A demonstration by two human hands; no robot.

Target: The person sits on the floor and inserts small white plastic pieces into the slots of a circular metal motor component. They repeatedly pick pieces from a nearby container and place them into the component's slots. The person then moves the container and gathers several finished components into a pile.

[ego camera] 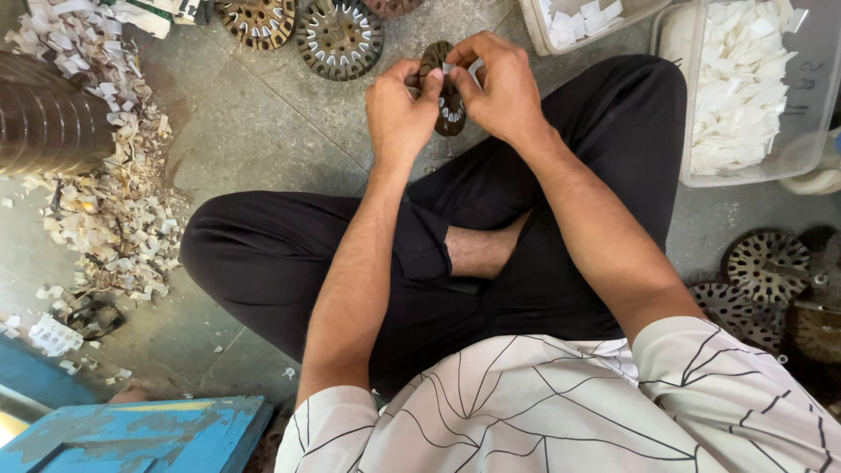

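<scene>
Patterned shirt [561, 412] nearest, L hand [399, 109] & R hand [499, 83] fingers pinching slotted metal disc [448, 96], white slips bin [753, 83] nearby

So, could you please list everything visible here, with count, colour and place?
slotted metal disc in hand: one, dark, between both hands
slotted discs on floor: several, dark brown, top centre; more at right edge
plastic tub: one, clear, top right, full of white paper slips
second tub: one, clear, top centre-right, holding white slips
paper scraps: heap, white and tan, left floor
ribbed cylinder: one, dark, far left
wooden box: one, blue, bottom left
left hand: gripping disc
right hand: fingers on disc
</scene>
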